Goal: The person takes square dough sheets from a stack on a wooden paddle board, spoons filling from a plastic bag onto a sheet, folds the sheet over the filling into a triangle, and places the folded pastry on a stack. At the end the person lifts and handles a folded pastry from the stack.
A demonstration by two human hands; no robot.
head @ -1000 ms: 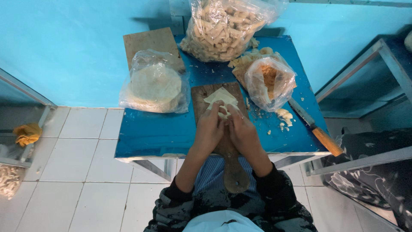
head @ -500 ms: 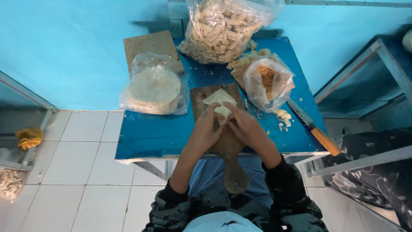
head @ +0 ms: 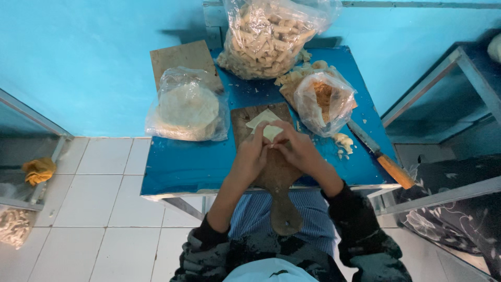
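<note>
Pale pastry wrapper point(head: 264, 127) on the wooden paddle board point(head: 277, 180), far corner flat and pointing away, near edge gathered up into the fingers. Looks part-folded rather than finished; whether any filling is inside cannot be told, since the fingers cover the middle.

Left hand point(head: 252, 156) and right hand point(head: 298, 152) meet over it, fingertips touching, both curled closed and pinching the wrapper's near edge from either side. No gap between grip and wrapper: sits right in the pinch, low on the board's upper half, with the handle running back toward the person's lap.

Around the board: blue table point(head: 182, 167). Just left, touching the board's edge, a clear bag of round flat wrappers point(head: 188, 107), a thick stack yet unused by the look of it. Just right, a small open bag of orange-brown filling point(head: 324, 100), plenty inside. Behind, at the table's far edge against the wall, a large clear bag of pale rolled pieces point(head: 271, 36), well filled, and a loose heap of similar pieces point(head: 298, 75) between it and the filling bag. Judging from that: a large batch done, one piece in the fingers half shaped, many wrappers left.

Farther out: a second wooden board point(head: 180, 56) under the wrapper bag, pale scraps point(head: 342, 142) beside the filling bag, a knife with an orange handle point(head: 383, 159) slanting off the right edge.
</note>
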